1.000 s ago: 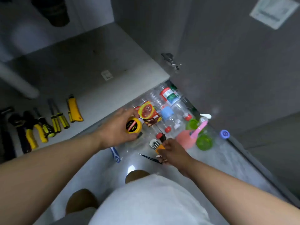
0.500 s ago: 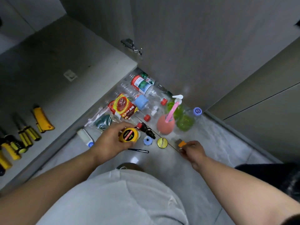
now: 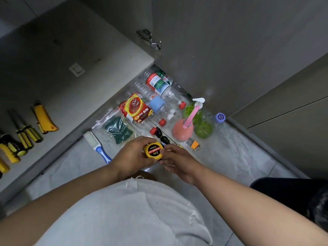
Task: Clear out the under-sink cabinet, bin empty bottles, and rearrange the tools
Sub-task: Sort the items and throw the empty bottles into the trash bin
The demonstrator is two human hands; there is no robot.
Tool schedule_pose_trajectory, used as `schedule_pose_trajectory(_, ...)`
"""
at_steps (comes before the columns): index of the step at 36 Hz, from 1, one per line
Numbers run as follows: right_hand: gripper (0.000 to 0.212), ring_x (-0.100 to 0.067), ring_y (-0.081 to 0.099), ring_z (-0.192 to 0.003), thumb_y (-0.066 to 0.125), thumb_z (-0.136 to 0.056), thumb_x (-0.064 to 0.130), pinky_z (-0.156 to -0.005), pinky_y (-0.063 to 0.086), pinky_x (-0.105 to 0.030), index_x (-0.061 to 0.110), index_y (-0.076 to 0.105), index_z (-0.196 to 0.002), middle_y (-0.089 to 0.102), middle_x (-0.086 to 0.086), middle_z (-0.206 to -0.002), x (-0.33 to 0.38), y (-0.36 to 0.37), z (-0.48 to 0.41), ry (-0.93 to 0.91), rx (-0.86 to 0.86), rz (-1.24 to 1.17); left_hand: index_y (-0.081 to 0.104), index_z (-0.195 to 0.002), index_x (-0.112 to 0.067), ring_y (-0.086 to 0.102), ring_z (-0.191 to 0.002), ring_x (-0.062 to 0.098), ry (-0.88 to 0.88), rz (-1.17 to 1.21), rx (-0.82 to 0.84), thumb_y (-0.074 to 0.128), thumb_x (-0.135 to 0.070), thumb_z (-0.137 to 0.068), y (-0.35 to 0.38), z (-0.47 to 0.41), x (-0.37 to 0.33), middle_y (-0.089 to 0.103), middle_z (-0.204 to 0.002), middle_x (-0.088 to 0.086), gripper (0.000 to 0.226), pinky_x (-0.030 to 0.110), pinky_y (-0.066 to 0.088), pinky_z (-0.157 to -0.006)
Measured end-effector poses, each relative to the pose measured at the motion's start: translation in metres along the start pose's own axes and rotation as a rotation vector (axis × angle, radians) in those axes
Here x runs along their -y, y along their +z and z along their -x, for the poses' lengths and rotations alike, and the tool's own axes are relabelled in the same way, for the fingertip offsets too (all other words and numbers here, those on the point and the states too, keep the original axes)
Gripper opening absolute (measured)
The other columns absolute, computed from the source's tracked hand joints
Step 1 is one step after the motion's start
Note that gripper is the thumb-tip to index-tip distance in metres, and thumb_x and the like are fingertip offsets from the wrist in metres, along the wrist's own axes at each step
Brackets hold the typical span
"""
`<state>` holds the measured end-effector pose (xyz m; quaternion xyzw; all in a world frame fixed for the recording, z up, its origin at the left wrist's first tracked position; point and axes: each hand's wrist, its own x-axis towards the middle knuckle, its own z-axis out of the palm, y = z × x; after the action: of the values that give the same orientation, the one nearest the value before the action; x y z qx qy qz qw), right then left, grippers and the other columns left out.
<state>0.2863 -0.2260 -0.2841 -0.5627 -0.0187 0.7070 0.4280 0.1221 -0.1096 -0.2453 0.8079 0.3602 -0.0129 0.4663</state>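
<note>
Yellow tape measure (image 3: 154, 151) — label up, held off floor, bottles (image 3: 159, 84) heaped beyond

Yellow tools, bright bottles, grey floor.
The tape (image 3: 154, 151) is yellow with a round black-and-red label. At its nine o'clock are a yellow knife (image 3: 45, 116) and screwdrivers (image 3: 26, 135) with yellow-and-black striped handles. At ten is a dark green scourer (image 3: 118, 129). At twelve are a red-and-yellow packet (image 3: 135, 108) and clear bottles (image 3: 142, 87) with red caps (image 3: 161, 122). At two are a pink bottle (image 3: 182, 129), green bottles (image 3: 203, 128) and a purple cap (image 3: 220, 117). At three is an orange key holder (image 3: 194, 144). The floor (image 3: 230, 157) is grey and marbled.
</note>
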Motion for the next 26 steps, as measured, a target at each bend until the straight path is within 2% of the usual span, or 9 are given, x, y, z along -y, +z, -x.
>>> schedule_pose_trajectory(3, 0.012, -0.013, 0.068, -0.075, 0.070, -0.093, 0.020, -0.063, 0.052, -0.023, 0.020, 0.066, -0.104, 0.073, -0.005, -0.090, -0.003, -0.007, 0.000, 0.019, -0.038, -0.075, 0.064, -0.134, -0.026, 0.061, -0.111, 0.004, -0.006, 0.020, -0.001, 0.081, -0.016, -0.084, 0.000, -0.001, 0.003, 0.063, -0.126, -0.007, 0.053, 0.021, 0.056, -0.088)
schedule_pose_trajectory(5, 0.013, -0.014, 0.068, -0.075, 0.069, -0.093, 0.019, -0.066, 0.053, -0.024, 0.019, 0.064, -0.105, 0.073, -0.006, -0.091, -0.008, -0.019, 0.001, 0.031, -0.128, -0.090, 0.062, -0.136, -0.026, 0.059, -0.117, 0.004, -0.028, 0.019, -0.023, 0.078, -0.012, -0.087, -0.001, 0.000, 0.006, 0.062, -0.131, -0.008, 0.053, 0.021, 0.057, -0.089)
schedule_pose_trajectory(10, 0.005, -0.021, 0.065, -0.070, 0.062, -0.097, 0.013, -0.060, 0.055, -0.028, 0.014, 0.061, -0.102, 0.068, -0.013, -0.097, -0.024, -0.061, 0.002, 0.030, -0.578, -0.057, 0.065, -0.127, -0.031, 0.057, -0.111, 0.001, -0.052, -0.061, -0.026, 0.074, -0.021, -0.091, -0.008, 0.002, 0.020, 0.060, -0.121, -0.010, 0.038, 0.028, 0.056, -0.090)
schedule_pose_trajectory(12, 0.007, -0.024, 0.066, -0.074, 0.060, -0.097, 0.012, -0.060, 0.057, -0.029, 0.013, 0.063, -0.104, 0.068, -0.013, -0.101, -0.029, -0.076, 0.002, 0.034, -0.711, -0.021, 0.066, -0.121, -0.034, 0.058, -0.108, 0.003, -0.063, -0.063, -0.024, 0.074, -0.022, -0.091, -0.011, 0.004, 0.027, 0.060, -0.117, -0.009, 0.033, 0.031, 0.056, -0.089)
schedule_pose_trajectory(16, 0.008, -0.026, 0.068, -0.078, 0.059, -0.097, 0.010, -0.061, 0.058, -0.030, 0.014, 0.063, -0.103, 0.070, -0.014, -0.105, -0.032, -0.091, 0.001, 0.057, -0.765, 0.003, 0.066, -0.115, -0.037, 0.058, -0.106, 0.005, -0.074, -0.061, 0.002, 0.073, -0.022, -0.092, -0.014, 0.008, 0.038, 0.060, -0.114, -0.009, 0.029, 0.034, 0.057, -0.089)
schedule_pose_trajectory(19, 0.018, -0.024, 0.067, -0.076, 0.058, -0.095, 0.004, -0.063, 0.059, -0.030, 0.011, 0.063, -0.111, 0.070, -0.017, -0.110, -0.034, -0.094, -0.005, 0.063, -0.761, 0.043, 0.066, -0.113, -0.036, 0.058, -0.107, 0.005, -0.089, -0.042, 0.005, 0.073, -0.019, -0.091, -0.017, 0.012, 0.045, 0.061, -0.115, -0.010, 0.028, 0.032, 0.057, -0.089)
schedule_pose_trajectory(21, 0.028, -0.028, 0.067, -0.081, 0.057, -0.094, 0.005, -0.068, 0.060, -0.035, 0.011, 0.059, -0.122, 0.065, -0.018, -0.116, -0.036, -0.094, -0.009, 0.072, -0.780, 0.116, 0.067, -0.114, -0.034, 0.059, -0.107, 0.005, -0.102, -0.041, 0.005, 0.073, -0.019, -0.092, -0.021, 0.015, 0.049, 0.061, -0.116, -0.010, 0.028, 0.030, 0.057, -0.089)
schedule_pose_trajectory(24, 0.041, -0.038, 0.067, -0.093, 0.056, -0.092, 0.013, -0.071, 0.063, -0.045, 0.019, 0.049, -0.132, 0.049, -0.017, -0.129, -0.032, -0.091, -0.012, 0.142, -0.860, 0.380, 0.067, -0.115, -0.033, 0.059, -0.107, 0.005, -0.104, -0.064, 0.012, 0.073, -0.020, -0.092, -0.031, 0.019, 0.053, 0.059, -0.116, -0.011, 0.027, 0.022, 0.054, -0.086)
schedule_pose_trajectory(26, 0.043, -0.041, 0.064, -0.091, 0.057, -0.090, 0.022, -0.077, 0.062, -0.048, 0.019, 0.045, -0.131, 0.039, -0.019, -0.131, -0.027, -0.078, -0.015, 0.195, -0.898, 0.627, 0.067, -0.115, -0.032, 0.059, -0.107, 0.006, -0.123, -0.083, 0.018, 0.072, -0.020, -0.092, -0.045, 0.025, 0.056, 0.059, -0.117, -0.009, 0.026, 0.022, 0.053, -0.087)
